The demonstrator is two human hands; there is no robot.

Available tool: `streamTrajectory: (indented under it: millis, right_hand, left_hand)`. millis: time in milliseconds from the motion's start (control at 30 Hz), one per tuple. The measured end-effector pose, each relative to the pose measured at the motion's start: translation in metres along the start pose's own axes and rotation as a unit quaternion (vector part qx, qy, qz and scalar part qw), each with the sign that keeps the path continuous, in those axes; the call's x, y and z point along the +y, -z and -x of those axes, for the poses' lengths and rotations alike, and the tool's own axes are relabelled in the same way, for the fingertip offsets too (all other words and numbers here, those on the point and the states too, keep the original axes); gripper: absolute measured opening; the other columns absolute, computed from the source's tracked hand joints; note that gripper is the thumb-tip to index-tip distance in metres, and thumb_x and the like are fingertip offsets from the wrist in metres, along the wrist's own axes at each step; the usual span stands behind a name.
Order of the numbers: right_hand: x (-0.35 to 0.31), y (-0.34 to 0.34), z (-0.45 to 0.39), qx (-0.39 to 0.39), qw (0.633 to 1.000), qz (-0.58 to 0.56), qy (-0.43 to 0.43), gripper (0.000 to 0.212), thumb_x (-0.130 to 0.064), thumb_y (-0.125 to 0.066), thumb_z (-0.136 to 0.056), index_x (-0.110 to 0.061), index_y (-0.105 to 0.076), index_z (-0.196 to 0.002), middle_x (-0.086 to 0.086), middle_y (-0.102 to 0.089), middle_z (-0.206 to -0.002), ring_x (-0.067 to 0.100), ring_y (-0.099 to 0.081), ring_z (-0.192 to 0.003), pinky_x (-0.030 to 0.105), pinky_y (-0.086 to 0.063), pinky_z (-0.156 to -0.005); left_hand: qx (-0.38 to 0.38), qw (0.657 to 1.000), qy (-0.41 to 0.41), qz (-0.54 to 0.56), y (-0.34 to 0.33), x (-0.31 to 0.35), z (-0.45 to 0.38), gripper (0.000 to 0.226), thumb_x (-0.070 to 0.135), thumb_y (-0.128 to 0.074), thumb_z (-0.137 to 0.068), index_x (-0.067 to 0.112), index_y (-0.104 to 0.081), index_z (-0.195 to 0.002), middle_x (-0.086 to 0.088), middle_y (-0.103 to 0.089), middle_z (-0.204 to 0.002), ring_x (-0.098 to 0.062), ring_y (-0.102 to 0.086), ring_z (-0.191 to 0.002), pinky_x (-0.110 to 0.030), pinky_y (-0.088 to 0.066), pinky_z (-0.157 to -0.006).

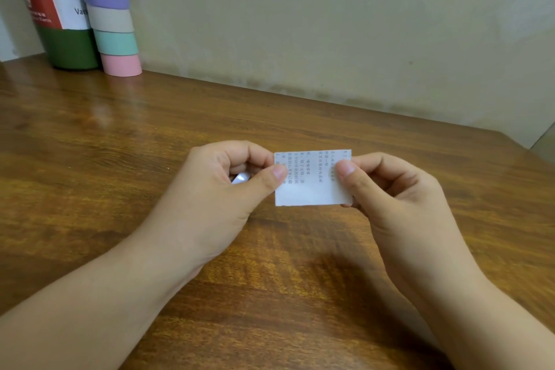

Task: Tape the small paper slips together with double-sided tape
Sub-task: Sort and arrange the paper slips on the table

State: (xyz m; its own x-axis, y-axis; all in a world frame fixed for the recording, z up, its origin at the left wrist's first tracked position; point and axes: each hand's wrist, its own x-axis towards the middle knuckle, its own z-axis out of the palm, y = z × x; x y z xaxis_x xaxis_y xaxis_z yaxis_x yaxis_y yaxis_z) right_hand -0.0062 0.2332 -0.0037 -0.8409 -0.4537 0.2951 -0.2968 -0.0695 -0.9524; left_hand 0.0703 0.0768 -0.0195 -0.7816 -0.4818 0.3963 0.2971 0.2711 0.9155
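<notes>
**Slip held at both ends, above the table**

I have the paper slip (312,179) at the centre of the frame, held off the wooden table (120,159) between both hands. My left hand (228,186) pinches its left edge, thumb on the printed face and fingers curled behind. My right hand (399,192) pinches the right edge the same way, thumb pressing near the upper right corner. Both grips are narrow, closed tight on the paper. The printed lines run sideways across the upper part; the lower part is blank.

Something small, white and glossy (240,179) shows inside my left hand's curled fingers. It may be the tape or a peeled liner, but I cannot tell which. Whether this is one slip or two already pressed together, I cannot tell either.

I judge I am pressing or checking a join. Next I would run a thumb firmly along the edges to seat the tape, keeping the edges aligned.

At the upper left of the frame stand a green bottle (60,24) and a banded pastel tube (111,15), touching each other.
</notes>
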Motion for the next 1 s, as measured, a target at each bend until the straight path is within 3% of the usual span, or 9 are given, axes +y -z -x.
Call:
streamTrajectory:
  millis: [200, 367, 467, 533, 600, 700, 800, 900, 1000]
  right_hand:
    - [0.003, 0.000, -0.001, -0.003, 1.000, -0.004, -0.009, 0.020, -0.037, -0.066, -0.068, -0.017, -0.070, -0.069, 0.000, -0.062, -0.060, 0.009, -0.054, -0.060, 0.026, -0.043, -0.064]
    - [0.000, -0.003, 0.002, -0.070, 0.997, -0.003, -0.043, 0.026, -0.033, -0.069, -0.070, -0.011, -0.072, -0.084, 0.002, -0.074, -0.082, 0.013, -0.069, -0.073, 0.025, -0.054, -0.066]
    - [-0.001, -0.005, 0.006, -0.082, 0.995, 0.040, -0.049, 0.021, -0.031, -0.071, -0.075, -0.012, -0.074, -0.084, 0.007, -0.075, -0.084, 0.026, -0.071, -0.081, 0.041, -0.056, -0.073]
    - [-0.002, -0.005, 0.006, -0.079, 0.994, 0.058, -0.051, 0.021, -0.031, -0.071, -0.076, -0.011, -0.074, -0.083, 0.009, -0.074, -0.083, 0.030, -0.069, -0.083, 0.046, -0.055, -0.076]
    - [-0.004, -0.003, 0.004, -0.077, 0.994, 0.064, -0.045, 0.017, -0.030, -0.070, -0.077, -0.013, -0.074, -0.078, 0.004, -0.074, -0.078, 0.023, -0.071, -0.075, 0.037, -0.057, -0.069]
    - [-0.007, 0.000, 0.001, -0.047, 0.996, 0.062, -0.038, 0.020, -0.029, -0.070, -0.077, -0.016, -0.071, -0.062, -0.001, -0.070, -0.065, 0.007, -0.062, -0.057, 0.015, -0.047, -0.051]
    - [-0.003, 0.003, -0.001, -0.029, 0.995, 0.086, -0.051, 0.025, -0.030, -0.071, -0.078, -0.008, -0.069, -0.066, 0.006, -0.064, -0.060, 0.007, -0.052, -0.051, 0.017, -0.041, -0.048]
    - [0.001, 0.007, -0.003, -0.074, 0.978, 0.163, -0.104, 0.028, -0.034, -0.071, -0.080, -0.006, -0.070, -0.077, 0.021, -0.067, -0.076, 0.016, -0.050, -0.058, 0.029, -0.040, -0.058]
    - [0.007, 0.009, -0.003, -0.135, 0.933, 0.300, -0.149, 0.023, -0.039, -0.070, -0.082, -0.019, -0.070, -0.069, -0.004, -0.066, -0.060, 0.003, -0.051, -0.050, 0.016, -0.039, -0.051]
  left_hand:
    - [-0.002, 1.000, 0.006, -0.001, 0.000, -0.001, -0.001, 0.005, 0.031, -0.074, -0.068, 0.029, -0.070, -0.069, 0.012, -0.066, -0.064, 0.000, -0.057, -0.066, -0.011, -0.042, -0.067]
    - [-0.026, 0.999, 0.005, -0.020, -0.001, -0.001, 0.002, 0.007, 0.029, -0.074, -0.073, 0.026, -0.069, -0.070, 0.013, -0.061, -0.063, -0.001, -0.051, -0.062, -0.012, -0.039, -0.061]
    - [-0.038, 0.999, 0.006, -0.037, -0.004, 0.000, 0.003, 0.008, 0.022, -0.073, -0.078, 0.023, -0.069, -0.072, 0.012, -0.059, -0.062, 0.000, -0.050, -0.061, -0.013, -0.040, -0.061]
    - [-0.043, 0.998, 0.005, -0.049, -0.005, 0.001, 0.004, 0.009, 0.028, -0.076, -0.077, 0.024, -0.068, -0.073, 0.012, -0.059, -0.063, 0.000, -0.050, -0.062, -0.016, -0.040, -0.063]
    - [-0.034, 0.998, 0.004, -0.057, -0.004, 0.001, 0.004, 0.009, 0.035, -0.070, -0.072, 0.027, -0.068, -0.072, 0.013, -0.059, -0.062, -0.001, -0.050, -0.062, -0.020, -0.040, -0.063]
    - [-0.004, 0.998, 0.010, -0.056, -0.002, 0.001, 0.002, 0.010, 0.035, -0.065, -0.068, 0.026, -0.067, -0.072, 0.012, -0.059, -0.060, -0.005, -0.050, -0.061, -0.022, -0.039, -0.060]
    - [-0.001, 0.996, 0.005, -0.094, -0.001, 0.002, 0.003, 0.013, 0.036, -0.069, -0.071, 0.023, -0.066, -0.072, 0.011, -0.060, -0.060, -0.005, -0.049, -0.057, -0.020, -0.039, -0.057]
    - [-0.024, 0.981, 0.006, -0.194, 0.000, 0.004, 0.006, 0.018, 0.032, -0.069, -0.075, 0.020, -0.063, -0.063, 0.016, -0.055, -0.054, -0.001, -0.041, -0.042, -0.011, -0.031, -0.044]
    - [-0.109, 0.945, 0.040, -0.305, 0.000, 0.002, 0.008, 0.018, 0.042, -0.062, -0.071, 0.025, -0.063, -0.064, 0.019, -0.054, -0.053, -0.003, -0.043, -0.043, -0.013, -0.031, -0.043]
